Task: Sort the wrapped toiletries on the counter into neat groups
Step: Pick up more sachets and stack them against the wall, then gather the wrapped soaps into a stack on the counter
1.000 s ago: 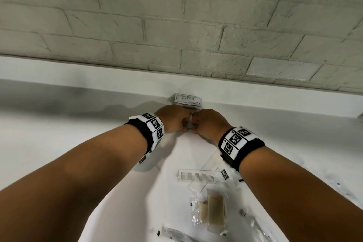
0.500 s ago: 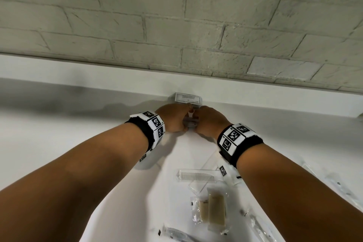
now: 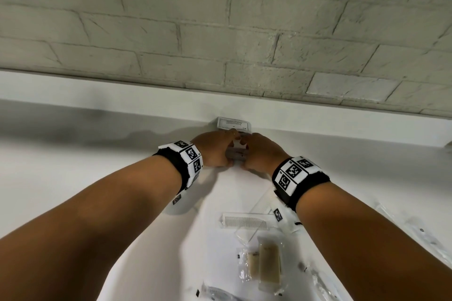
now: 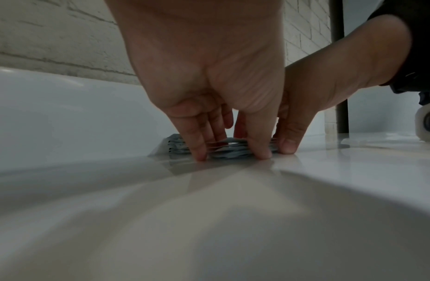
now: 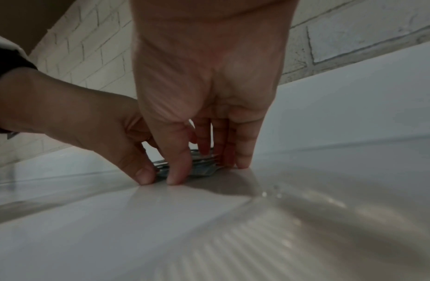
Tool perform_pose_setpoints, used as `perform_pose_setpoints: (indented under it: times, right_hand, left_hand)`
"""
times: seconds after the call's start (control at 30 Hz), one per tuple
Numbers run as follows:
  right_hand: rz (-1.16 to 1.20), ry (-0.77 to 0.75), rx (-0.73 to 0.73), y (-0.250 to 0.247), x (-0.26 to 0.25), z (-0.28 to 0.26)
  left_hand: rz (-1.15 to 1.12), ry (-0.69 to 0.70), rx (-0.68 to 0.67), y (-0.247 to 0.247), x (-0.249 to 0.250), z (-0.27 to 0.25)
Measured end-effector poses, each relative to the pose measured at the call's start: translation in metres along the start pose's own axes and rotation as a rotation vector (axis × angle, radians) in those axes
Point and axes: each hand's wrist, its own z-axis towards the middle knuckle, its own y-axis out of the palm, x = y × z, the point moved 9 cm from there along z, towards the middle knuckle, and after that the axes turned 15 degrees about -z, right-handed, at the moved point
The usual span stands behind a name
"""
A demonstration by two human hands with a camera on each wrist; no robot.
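Note:
A small stack of grey sachets lies at the back of the white counter, just in front of the raised ledge. My left hand and right hand close in on it from either side. In the left wrist view the left hand pinches the stack between thumb and fingers, fingertips on the counter. The right hand pinches the stack the same way. A white labelled sachet leans on the ledge behind.
Nearer me lie a wrapped comb, two wrapped tan soap bars, and clear-wrapped items at the right and bottom. A brick wall rises behind the ledge. A dark pole stands at the right.
Both hands have stayed at the back of the counter and shifted only slightly. The grey stack now shows flat between them, where an upright sachet edge showed before.

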Motion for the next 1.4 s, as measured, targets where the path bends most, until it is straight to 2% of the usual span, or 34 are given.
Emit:
perform_pose_setpoints:
  times: [0.07, 0.1, 0.17, 0.23, 0.27, 0.33, 0.4, 0.47, 0.57, 0.7, 0.83, 0.9, 0.97, 1.0, 1.03, 1.1, 1.17, 1.23, 1.27, 1.33, 1.4]
  right_hand:
    - [0.159, 0.004, 0.006, -0.002, 0.007, -0.005]
    - [0.244, 0.021, 0.024, -0.005, 0.014, -0.007]
    - [0.435, 0.137, 0.044, -0.009, 0.039, -0.005]
    - [0.696, 0.295, -0.004, -0.006, 0.064, -0.003]
    - [0.814, 0.335, -0.042, -0.003, 0.069, -0.002]
    - [0.992, 0.342, -0.084, 0.000, 0.067, 0.002]
    - [1.054, 0.331, -0.106, 0.004, 0.059, 0.007]
    - [0.997, 0.290, -0.117, 0.007, 0.048, 0.017]
    - [0.994, 0.274, -0.129, 0.010, 0.039, 0.029]
    - [1.025, 0.288, -0.143, 0.011, 0.036, 0.033]
    - [0.987, 0.312, -0.108, 0.014, 0.046, 0.032]
    - [1.019, 0.347, -0.114, 0.014, 0.054, 0.023]
    - [1.026, 0.374, -0.132, 0.014, 0.065, 0.007]
    - [1.015, 0.387, -0.140, 0.012, 0.071, -0.002]
    - [0.988, 0.405, -0.157, 0.011, 0.076, -0.016]
    - [0.833, 0.381, -0.234, 0.006, 0.079, -0.041]
    - [0.571, 0.259, -0.366, 0.005, 0.067, -0.072]
    - [0.270, 0.094, -0.467, 0.008, 0.048, -0.106]
    - [0.141, 0.012, -0.486, 0.011, 0.037, -0.121]
    - [0.028, -0.086, -0.491, 0.020, 0.019, -0.150]
    - [0.003, -0.107, -0.484, 0.028, 0.013, -0.173]
  left_hand:
    - [-0.051, -0.015, 0.059, -0.007, -0.004, -0.006]
    - [-0.087, -0.025, 0.138, -0.016, -0.009, -0.010]
    - [-0.149, -0.038, 0.329, -0.038, -0.021, -0.018]
    - [-0.196, -0.066, 0.465, -0.057, -0.032, -0.019]
    - [-0.229, -0.114, 0.477, -0.063, -0.036, -0.017]
    - [-0.375, -0.304, 0.416, -0.062, -0.051, -0.008]
    - [-0.582, -0.448, 0.350, -0.053, -0.065, 0.003]
    - [-0.752, -0.511, 0.310, -0.040, -0.074, 0.018]
    - [-0.977, -0.596, 0.334, -0.024, -0.088, 0.033]
    - [-1.070, -0.588, 0.345, -0.019, -0.081, 0.036]
    - [-0.954, -0.574, 0.315, -0.021, -0.083, 0.035]
    - [-0.824, -0.568, 0.304, -0.030, -0.078, 0.022]
    - [-0.663, -0.538, 0.366, -0.045, -0.071, 0.003]
    - [-0.612, -0.466, 0.415, -0.056, -0.064, -0.005]
    - [-0.580, -0.448, 0.412, -0.058, -0.059, -0.014]
    - [-0.481, -0.411, 0.391, -0.060, -0.051, -0.029]
    - [-0.385, -0.292, 0.387, -0.056, -0.028, -0.048]
    - [-0.275, -0.158, 0.292, -0.038, 0.006, -0.067]
    - [-0.222, -0.095, 0.200, -0.025, 0.025, -0.076]
    - [-0.085, -0.011, -0.042, 0.014, 0.059, -0.095]
    - [0.010, 0.020, -0.249, 0.051, 0.082, -0.114]
